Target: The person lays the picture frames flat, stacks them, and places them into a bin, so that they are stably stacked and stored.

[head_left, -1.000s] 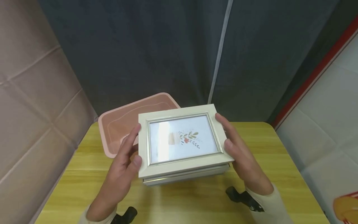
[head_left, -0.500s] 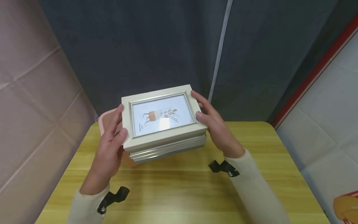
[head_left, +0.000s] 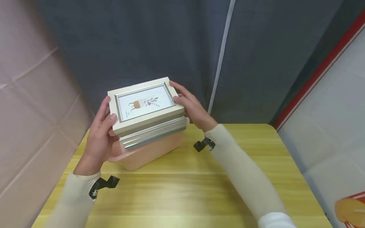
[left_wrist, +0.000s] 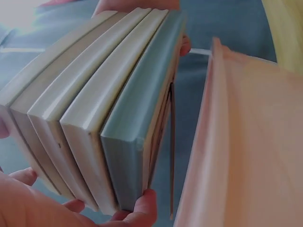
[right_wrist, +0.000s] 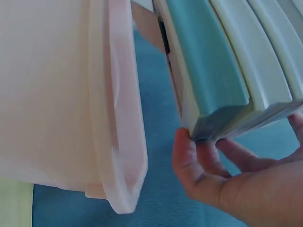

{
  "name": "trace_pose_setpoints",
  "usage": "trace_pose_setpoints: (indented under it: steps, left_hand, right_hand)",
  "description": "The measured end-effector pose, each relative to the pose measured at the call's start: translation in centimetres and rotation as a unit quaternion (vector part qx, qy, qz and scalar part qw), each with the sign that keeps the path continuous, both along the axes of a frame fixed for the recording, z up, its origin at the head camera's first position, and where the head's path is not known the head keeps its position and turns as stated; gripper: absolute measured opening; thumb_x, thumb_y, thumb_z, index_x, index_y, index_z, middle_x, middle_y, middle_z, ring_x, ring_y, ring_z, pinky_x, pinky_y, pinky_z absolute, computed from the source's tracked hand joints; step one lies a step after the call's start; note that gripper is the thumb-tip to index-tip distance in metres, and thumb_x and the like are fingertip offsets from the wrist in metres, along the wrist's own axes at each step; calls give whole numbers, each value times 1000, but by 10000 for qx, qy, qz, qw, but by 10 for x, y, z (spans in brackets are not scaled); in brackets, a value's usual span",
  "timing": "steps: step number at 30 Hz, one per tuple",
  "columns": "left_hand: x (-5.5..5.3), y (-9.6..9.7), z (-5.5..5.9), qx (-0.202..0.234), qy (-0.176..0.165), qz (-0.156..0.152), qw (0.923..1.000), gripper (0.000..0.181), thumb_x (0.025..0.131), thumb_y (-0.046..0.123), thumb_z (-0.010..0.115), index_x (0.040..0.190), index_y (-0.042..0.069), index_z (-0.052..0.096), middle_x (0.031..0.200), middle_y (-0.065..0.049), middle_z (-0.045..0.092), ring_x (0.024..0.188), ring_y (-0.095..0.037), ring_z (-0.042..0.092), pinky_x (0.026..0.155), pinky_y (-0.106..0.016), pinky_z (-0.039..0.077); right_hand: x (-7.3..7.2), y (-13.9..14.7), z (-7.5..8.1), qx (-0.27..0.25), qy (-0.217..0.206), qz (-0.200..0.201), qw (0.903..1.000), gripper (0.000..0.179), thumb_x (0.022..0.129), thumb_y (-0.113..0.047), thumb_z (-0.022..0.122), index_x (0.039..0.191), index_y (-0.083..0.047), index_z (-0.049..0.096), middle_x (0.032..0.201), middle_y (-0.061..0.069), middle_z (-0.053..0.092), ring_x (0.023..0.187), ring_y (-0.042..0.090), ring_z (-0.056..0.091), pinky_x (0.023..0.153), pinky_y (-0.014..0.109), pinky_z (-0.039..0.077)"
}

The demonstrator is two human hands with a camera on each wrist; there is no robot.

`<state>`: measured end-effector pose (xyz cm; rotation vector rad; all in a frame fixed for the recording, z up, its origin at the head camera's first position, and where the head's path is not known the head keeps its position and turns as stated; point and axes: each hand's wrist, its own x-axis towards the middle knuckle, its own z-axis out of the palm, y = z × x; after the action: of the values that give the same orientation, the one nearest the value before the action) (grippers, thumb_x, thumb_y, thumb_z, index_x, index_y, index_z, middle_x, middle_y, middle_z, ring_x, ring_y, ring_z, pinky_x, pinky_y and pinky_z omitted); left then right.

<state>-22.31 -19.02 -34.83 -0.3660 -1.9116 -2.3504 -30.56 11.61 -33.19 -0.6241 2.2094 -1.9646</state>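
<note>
A stack of several picture frames (head_left: pixel 146 102) hangs over the pink plastic bin (head_left: pixel 155 154), held up between both hands. The top frame is cream with a silvery inner edge and a plant print behind glass. At the bottom of the stack lies a blue-green frame (left_wrist: pixel 147 80), and a thin flap, perhaps its stand, hangs from its back. My left hand (head_left: pixel 98 136) grips the left end, thumb on top and fingertips curled under the lowest frame. Holding the right end is my right hand (head_left: pixel 196 109), with fingers (right_wrist: pixel 183 149) hooked beneath the stack. In both wrist views the bin's rim is apart from the frames.
The bin stands on a yellow wood-grain table (head_left: pixel 176 196), near its back left. A dark curtain (head_left: pixel 137 41) hangs behind the table. Pale panels flank both sides, the right one with a red edge (head_left: pixel 322 68).
Both hands have carried the stack up, left and away from the body, from in front of the bin to above it. More of the stack's front side shows.
</note>
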Motion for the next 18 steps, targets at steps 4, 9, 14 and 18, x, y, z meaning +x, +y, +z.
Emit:
trace_pose_setpoints:
  steps: [4,9,14,18]
  left_hand:
    - [-8,-11,-7,251,-264,169,9992,66,110,22,53,169,37,25,171,-3,25,114,-11,64,75,-24,61]
    - [-14,-22,-15,259,-641,437,9966,69,109,23,56,169,37,23,172,-3,22,127,-16,52,80,-29,63]
    - [-22,-27,-25,193,-1255,741,9891,72,107,21,59,167,42,24,170,-2,24,125,-17,50,81,-29,61]
    - [-34,-25,-32,222,-1812,1071,9774,74,104,9,53,165,43,28,162,1,31,120,-18,52,81,-29,59]
  right_hand:
    - [-20,-20,-7,-41,-166,104,9998,61,101,-37,52,160,-48,40,164,5,43,136,33,55,106,66,49]
    - [-41,-40,-23,38,-474,-5,9989,58,100,-34,57,155,-50,48,166,-4,43,127,32,60,97,51,55]
    - [-53,-55,-40,24,-983,-143,9951,60,95,-30,61,151,-48,53,163,-6,47,128,29,59,90,41,54]
    - [-58,-60,-53,68,-1296,-147,9914,64,91,-23,61,150,-46,52,168,-9,41,135,31,55,93,48,55]
